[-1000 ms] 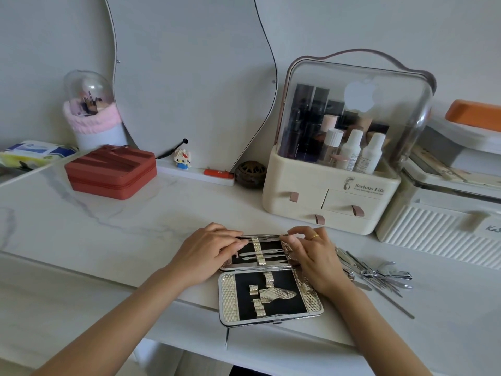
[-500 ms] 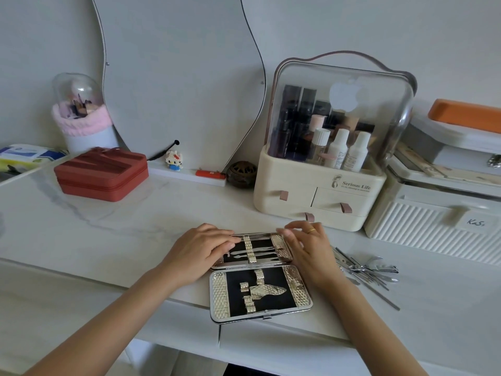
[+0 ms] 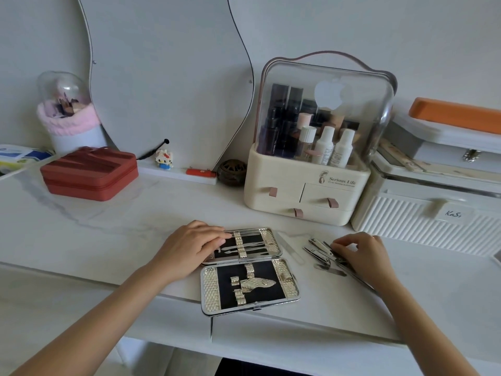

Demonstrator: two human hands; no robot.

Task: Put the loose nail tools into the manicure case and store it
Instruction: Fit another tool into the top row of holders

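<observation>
The manicure case [image 3: 208,290] lies open at the desk's front edge, silver-rimmed with black lining. Its far half holds a few thin tools under gold straps; its near half shows empty straps. My left hand [image 3: 189,246] rests flat on the far half's left side, fingers on the tools. To the right lies a heap of loose metal nail tools [image 3: 322,255], clippers among them. My right hand [image 3: 363,256] sits on that heap with fingers curled around the pieces; whether it grips one I cannot tell. A clear nail file [image 3: 291,248] lies between case and heap.
A cream cosmetics organiser [image 3: 303,191] with drawers stands behind the case. A white ribbed box [image 3: 423,213] is at the right, a red zip case [image 3: 86,175] at the back left, and a brush holder [image 3: 67,118] beside the mirror.
My right hand has left the case's right side and moved right onto the heap of loose tools. My left hand stays on the case. The view has shifted slightly.
</observation>
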